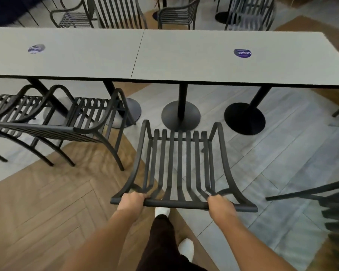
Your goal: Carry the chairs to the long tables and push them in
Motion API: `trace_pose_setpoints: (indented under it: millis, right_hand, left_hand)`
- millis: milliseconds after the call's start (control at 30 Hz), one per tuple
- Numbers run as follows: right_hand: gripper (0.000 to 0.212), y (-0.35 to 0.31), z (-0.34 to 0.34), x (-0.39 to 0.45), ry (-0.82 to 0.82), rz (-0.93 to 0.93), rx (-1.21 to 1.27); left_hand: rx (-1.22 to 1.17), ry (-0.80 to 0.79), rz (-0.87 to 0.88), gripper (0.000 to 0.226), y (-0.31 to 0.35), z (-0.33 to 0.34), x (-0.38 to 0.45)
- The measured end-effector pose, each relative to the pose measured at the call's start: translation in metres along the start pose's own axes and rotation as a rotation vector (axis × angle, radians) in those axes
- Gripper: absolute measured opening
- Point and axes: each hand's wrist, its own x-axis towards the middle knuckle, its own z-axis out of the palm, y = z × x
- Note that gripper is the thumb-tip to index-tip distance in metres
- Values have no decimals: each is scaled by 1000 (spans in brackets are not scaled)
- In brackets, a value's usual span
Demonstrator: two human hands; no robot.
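Observation:
A black slatted metal chair (181, 163) is in front of me, its seat pointing toward the long grey table (204, 59). My left hand (131, 199) grips the left part of the chair's top back rail. My right hand (219, 204) grips the right part of the same rail. The chair's front edge is near the round black table base (180, 116), just short of the table's near edge. Its legs are hidden under the seat, so I cannot tell whether it touches the floor.
Two matching chairs (90, 118) stand pushed partly under the left table section. Another table base (244, 118) is right of the held chair. A further chair (333, 208) juts in at the right edge. More chairs (176, 14) line the far side.

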Motion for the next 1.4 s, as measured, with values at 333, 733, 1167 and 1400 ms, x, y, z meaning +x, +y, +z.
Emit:
trace_pose_setpoints:
  millis: [333,733,1167,1400]
  right_hand:
    - [26,-15,-59,76,-6,-7,8]
    - [27,-33,-124,169,-28,20,22]
    - [28,-34,-175,234,-9,52,19]
    - [24,-33,-185,251,-16,52,47]
  left_hand:
    - [25,-2,-1,66,-30,-55,70]
    - [-25,7,-14,62,-69,-121,160]
    - [-12,21,28,57,-79,-185,223]
    - [-28,-4,29,56,-82,-205,240]
